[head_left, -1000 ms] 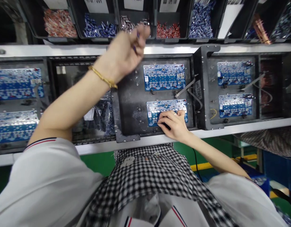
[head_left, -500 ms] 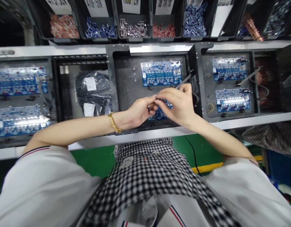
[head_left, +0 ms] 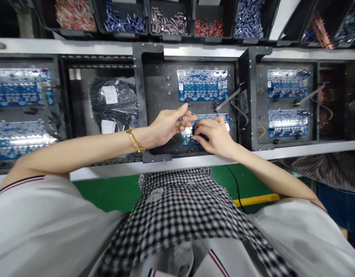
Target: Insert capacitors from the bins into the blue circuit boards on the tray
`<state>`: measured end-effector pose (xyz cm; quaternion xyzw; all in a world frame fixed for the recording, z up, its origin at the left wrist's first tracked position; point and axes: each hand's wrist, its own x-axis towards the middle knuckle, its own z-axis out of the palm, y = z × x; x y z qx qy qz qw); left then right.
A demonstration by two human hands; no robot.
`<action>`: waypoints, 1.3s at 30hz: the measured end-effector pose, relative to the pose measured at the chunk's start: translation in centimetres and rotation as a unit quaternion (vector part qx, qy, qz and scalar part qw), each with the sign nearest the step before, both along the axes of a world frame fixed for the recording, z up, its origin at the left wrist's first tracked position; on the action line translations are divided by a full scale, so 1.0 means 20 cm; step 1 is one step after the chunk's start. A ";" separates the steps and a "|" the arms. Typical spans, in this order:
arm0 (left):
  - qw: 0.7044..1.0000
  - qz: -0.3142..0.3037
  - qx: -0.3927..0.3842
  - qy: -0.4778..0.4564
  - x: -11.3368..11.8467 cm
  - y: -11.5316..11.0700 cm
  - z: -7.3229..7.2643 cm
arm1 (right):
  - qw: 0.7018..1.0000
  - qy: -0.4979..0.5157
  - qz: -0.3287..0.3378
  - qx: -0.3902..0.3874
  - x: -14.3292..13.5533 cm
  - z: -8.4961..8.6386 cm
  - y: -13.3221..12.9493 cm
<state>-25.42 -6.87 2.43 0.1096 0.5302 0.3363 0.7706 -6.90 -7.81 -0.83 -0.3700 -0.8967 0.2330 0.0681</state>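
Note:
My left hand [head_left: 170, 125] hovers at the left edge of the lower blue circuit board [head_left: 185, 139], thumb raised and fingers curled. A speck of dark blue [head_left: 180, 119] shows among those fingers, too small to name. Over the same board, my right hand [head_left: 214, 134] is closed, thumb and fingertips pinched low against its surface. A tiny dark part [head_left: 191, 137] shows at the thumb tip; its kind cannot be made out. The right hand hides much of this board. Just above lies the upper circuit board [head_left: 203, 85], flat in the black tray [head_left: 158, 84].
Grey straps [head_left: 228, 99] lie right of the boards. A tray with circuit boards [head_left: 287, 124] is at right, another with boards [head_left: 22, 88] at left. Labelled plastic bags [head_left: 120, 98] lie left of centre. Bins of small components [head_left: 168, 23] line the back, behind a metal rail [head_left: 194, 50].
My hands were together above the lower board; now they are apart. My right hand has come down onto the board, while my left has drawn slightly away. The camera view has shifted a little.

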 end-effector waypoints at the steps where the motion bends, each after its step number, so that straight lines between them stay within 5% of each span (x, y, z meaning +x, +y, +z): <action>1: 1.000 -0.010 0.004 0.005 0.00 0.00 0.00 | 1.000 -0.005 0.006 0.005 0.00 0.01 0.00; 11: 0.999 -0.041 -0.020 0.003 -0.02 -0.03 0.02 | 0.997 -0.036 0.024 0.064 0.01 0.01 -0.02; 17: 0.998 -0.053 -0.029 -0.015 -0.02 -0.09 -0.02 | 0.996 -0.033 0.014 0.087 0.03 -0.02 -0.06; 24: 0.997 -0.059 -0.049 -0.023 0.07 -0.11 0.01 | 0.990 0.098 -0.103 -0.009 0.02 0.15 -0.01; 30: 0.993 -0.048 -0.102 -0.032 0.09 -0.08 0.07 | 0.996 0.044 -0.072 0.002 0.16 0.10 -0.01; 39: 0.992 -0.128 -0.017 0.011 0.07 -0.03 0.00 | 0.999 -0.031 0.015 0.016 0.21 0.04 0.01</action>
